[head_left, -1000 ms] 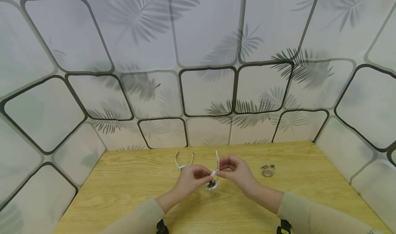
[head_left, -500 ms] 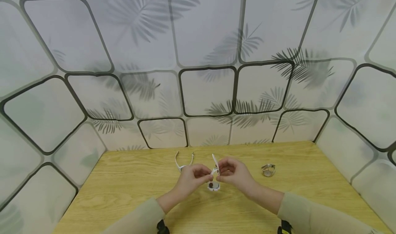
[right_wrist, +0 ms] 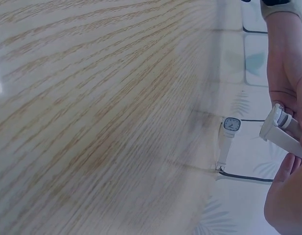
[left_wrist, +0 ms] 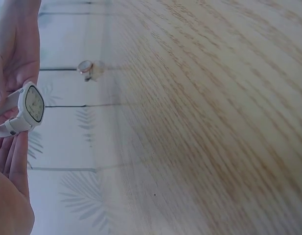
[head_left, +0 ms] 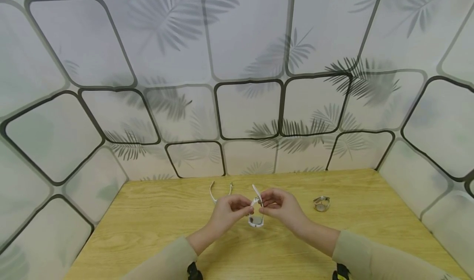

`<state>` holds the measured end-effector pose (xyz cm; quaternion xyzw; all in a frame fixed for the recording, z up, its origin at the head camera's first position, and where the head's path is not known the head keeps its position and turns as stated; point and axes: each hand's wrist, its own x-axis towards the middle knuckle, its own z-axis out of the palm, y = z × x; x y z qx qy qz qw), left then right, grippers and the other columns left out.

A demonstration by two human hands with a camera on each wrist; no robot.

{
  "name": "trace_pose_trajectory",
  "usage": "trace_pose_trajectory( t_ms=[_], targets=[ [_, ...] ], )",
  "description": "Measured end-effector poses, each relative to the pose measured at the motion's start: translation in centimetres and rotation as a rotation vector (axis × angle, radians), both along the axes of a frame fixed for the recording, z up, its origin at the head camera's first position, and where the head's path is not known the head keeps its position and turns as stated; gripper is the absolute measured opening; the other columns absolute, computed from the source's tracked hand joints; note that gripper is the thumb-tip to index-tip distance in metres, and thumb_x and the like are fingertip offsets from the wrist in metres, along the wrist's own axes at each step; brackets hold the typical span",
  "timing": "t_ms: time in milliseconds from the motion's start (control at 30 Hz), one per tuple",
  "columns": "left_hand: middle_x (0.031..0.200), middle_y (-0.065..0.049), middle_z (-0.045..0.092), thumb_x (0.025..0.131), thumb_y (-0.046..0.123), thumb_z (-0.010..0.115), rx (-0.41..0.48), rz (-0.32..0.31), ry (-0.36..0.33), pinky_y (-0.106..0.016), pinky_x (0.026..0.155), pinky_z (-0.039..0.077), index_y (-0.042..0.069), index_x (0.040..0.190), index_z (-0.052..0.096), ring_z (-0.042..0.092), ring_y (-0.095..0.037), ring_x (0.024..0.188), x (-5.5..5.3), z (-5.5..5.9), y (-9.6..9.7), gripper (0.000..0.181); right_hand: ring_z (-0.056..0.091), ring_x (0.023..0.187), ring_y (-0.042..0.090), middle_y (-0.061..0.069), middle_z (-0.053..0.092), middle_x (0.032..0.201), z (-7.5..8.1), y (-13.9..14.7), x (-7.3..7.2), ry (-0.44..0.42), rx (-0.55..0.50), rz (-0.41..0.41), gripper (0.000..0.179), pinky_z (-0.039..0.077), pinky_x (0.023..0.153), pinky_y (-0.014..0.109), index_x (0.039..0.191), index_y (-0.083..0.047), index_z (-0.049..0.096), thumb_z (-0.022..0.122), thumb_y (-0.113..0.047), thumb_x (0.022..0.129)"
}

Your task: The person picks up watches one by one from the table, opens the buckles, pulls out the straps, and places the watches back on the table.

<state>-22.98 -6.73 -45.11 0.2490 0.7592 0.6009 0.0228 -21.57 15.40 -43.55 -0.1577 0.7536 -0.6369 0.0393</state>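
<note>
A white wristwatch point(head_left: 256, 221) hangs between my two hands over the table, its strap bent up into a loop with one end pointing upward. My left hand point(head_left: 230, 211) pinches the left side of the strap between thumb and fingers. Opposite it, my right hand point(head_left: 284, 208) pinches the other strap part, fingers curled behind it. The left wrist view shows the pale watch face point(left_wrist: 34, 103) with its dark ring. From the right wrist, the white strap point(right_wrist: 286, 142) appears held by the fingertips. Parts of the strap are hidden by the fingers.
Behind my left hand lies another white watch point(head_left: 212, 191), partly covered in the head view; its square dark-rimmed face point(right_wrist: 232, 124) shows from the right wrist. A metal-banded watch point(head_left: 321, 204) rests to the right on the wooden table point(head_left: 148, 230). Patterned fabric walls point(head_left: 248, 111) enclose the table.
The held watch has turned, its face swinging from sideways to a flatter view. The upright strap end has tipped left and lower. Both hands stay nearly in place, the fingers shifting slightly.
</note>
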Motion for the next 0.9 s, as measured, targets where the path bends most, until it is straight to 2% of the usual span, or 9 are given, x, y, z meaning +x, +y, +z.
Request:
trace_pose_trajectory(
  t_ms=[200,600,900],
  targets=[
    [0.101,-0.031,0.078,0.095,-0.002,0.076,0.011,0.004,0.006,-0.017,0.075,0.062,-0.015,0.106,0.073,0.07,0.006,0.08,-0.03,-0.1,0.01,0.017,0.067,0.092,0.005,0.026,0.073,0.111,0.0,0.01,0.2,-0.005,0.022,-0.009,0.027,0.06,0.084,0.018,0.117,0.011,0.068,0.077,0.004,0.093],
    [0.102,-0.032,0.077,0.096,-0.002,0.076,0.037,0.03,-0.016,-0.018,0.076,0.063,-0.012,0.107,0.075,0.072,0.004,0.08,0.01,0.07,-0.05,0.015,0.068,0.092,0.005,0.026,0.073,0.111,-0.31,0.18,0.37,-0.018,0.043,-0.015,0.027,0.061,0.083,0.018,0.115,0.013,0.067,0.078,0.002,0.094],
    [0.102,-0.031,0.078,0.095,-0.001,0.077,0.041,0.039,-0.018,-0.019,0.075,0.064,-0.012,0.106,0.075,0.071,0.005,0.078,-0.31,-0.4,-0.19,0.016,0.069,0.092,0.005,0.022,0.075,0.111,-0.5,0.38,0.42,-0.005,0.066,-0.041,0.019,0.061,0.082,0.02,0.113,0.005,0.072,0.077,-0.002,0.096]
  ],
)
